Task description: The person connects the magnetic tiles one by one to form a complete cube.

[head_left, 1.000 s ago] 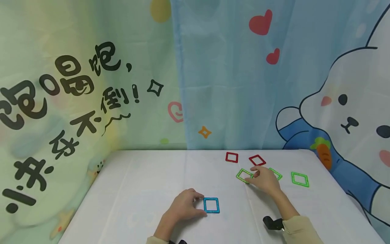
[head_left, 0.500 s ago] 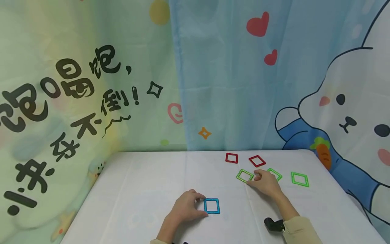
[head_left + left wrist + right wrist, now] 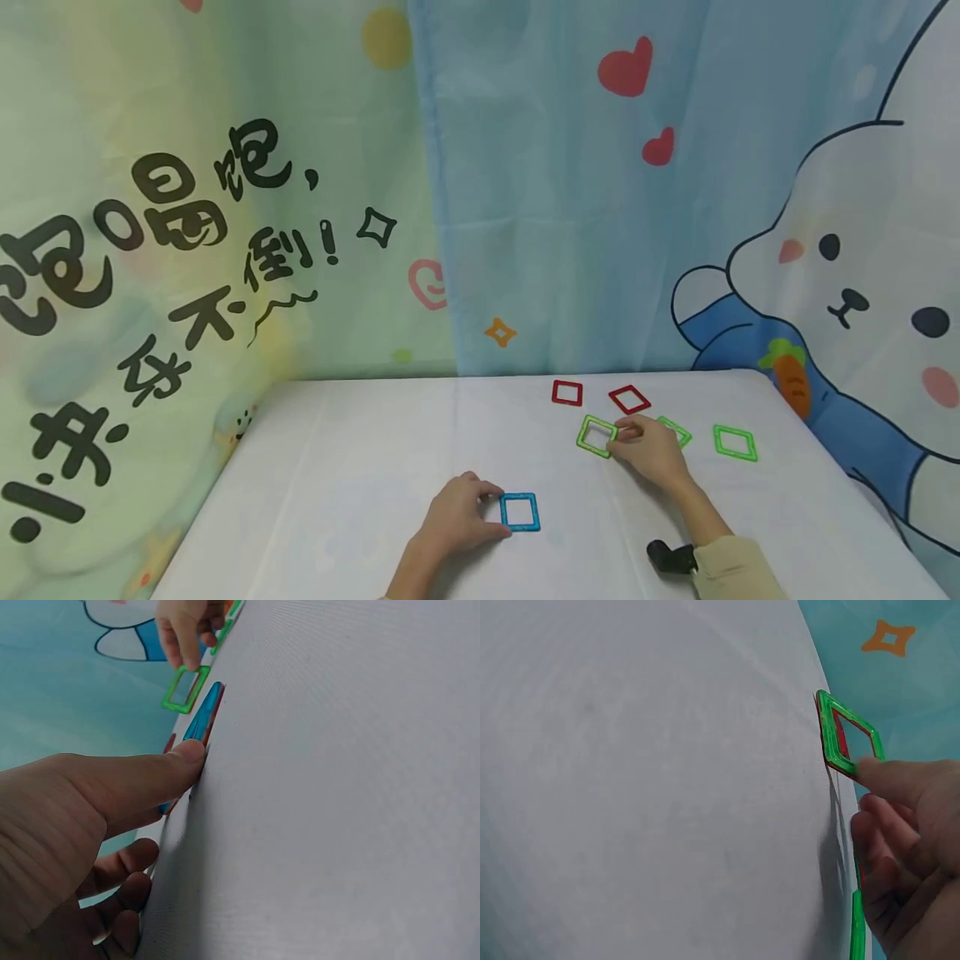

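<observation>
On the white table, my left hand (image 3: 459,518) pinches the left corners of a blue hollow square building tile (image 3: 521,527) between thumb and index finger. In the left wrist view the blue tile (image 3: 206,714) is seen nearly edge-on, with a reddish lower edge. Farther right, my right hand (image 3: 651,450) grips one side of a green hollow square tile (image 3: 582,430), thumb in front. That green tile (image 3: 826,729) looks tilted and raised off the cloth in the right wrist view, and it too has a reddish lower edge.
Two red hollow square tiles (image 3: 567,404) lie near the table's back edge. Behind my right hand a second green tile (image 3: 681,430) is partly hidden. Another green tile (image 3: 737,457) lies farther right. A printed curtain (image 3: 555,250) hangs behind the table.
The green tile at my right fingertips has tilted and come up slightly. My left hand stays on the blue tile with hardly any movement. The head view has shifted a little.
</observation>
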Demonstrator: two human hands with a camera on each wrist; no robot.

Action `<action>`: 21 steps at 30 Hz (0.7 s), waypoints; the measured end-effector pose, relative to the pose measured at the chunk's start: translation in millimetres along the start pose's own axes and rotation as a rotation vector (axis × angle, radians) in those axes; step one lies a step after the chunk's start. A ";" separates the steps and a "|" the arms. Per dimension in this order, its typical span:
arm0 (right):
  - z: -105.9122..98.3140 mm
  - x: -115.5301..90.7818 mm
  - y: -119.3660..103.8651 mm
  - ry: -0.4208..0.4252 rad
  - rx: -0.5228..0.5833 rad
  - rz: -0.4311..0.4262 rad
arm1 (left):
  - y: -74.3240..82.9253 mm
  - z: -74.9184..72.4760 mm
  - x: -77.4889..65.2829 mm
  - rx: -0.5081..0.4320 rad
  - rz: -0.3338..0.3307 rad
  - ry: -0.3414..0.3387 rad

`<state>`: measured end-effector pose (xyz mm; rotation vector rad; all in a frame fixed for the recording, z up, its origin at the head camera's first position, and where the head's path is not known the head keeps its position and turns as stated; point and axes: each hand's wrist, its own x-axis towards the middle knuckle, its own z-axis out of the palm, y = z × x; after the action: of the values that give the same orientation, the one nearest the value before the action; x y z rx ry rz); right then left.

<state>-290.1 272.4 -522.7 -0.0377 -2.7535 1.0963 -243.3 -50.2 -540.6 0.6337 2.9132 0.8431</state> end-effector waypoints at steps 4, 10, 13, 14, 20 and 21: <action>1.0 -1.4 -8.3 0.059 0.023 -0.033 | 1.1 -0.9 -0.3 -0.029 -0.004 -0.013; 5.7 -7.3 -26.9 0.038 0.081 -0.089 | -0.2 -1.0 -2.1 -0.056 -0.012 -0.013; 8.8 -13.5 -38.6 0.032 0.097 -0.126 | -1.2 -0.1 -4.6 -0.068 -0.010 -0.008; 9.5 -15.5 -42.7 0.024 0.102 -0.136 | -1.4 -0.1 -5.1 -0.071 -0.010 -0.006; 13.3 -24.3 -61.9 -0.016 0.126 -0.152 | -1.0 -0.2 -3.8 -0.067 -0.016 -0.008; 14.4 -25.5 -63.9 -0.022 0.134 -0.150 | -0.5 -0.1 -3.6 -0.069 -0.020 -0.011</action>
<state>-264.9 213.8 -493.1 0.1958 -2.6440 1.2422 -240.2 -52.1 -541.0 0.6003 2.8620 0.9298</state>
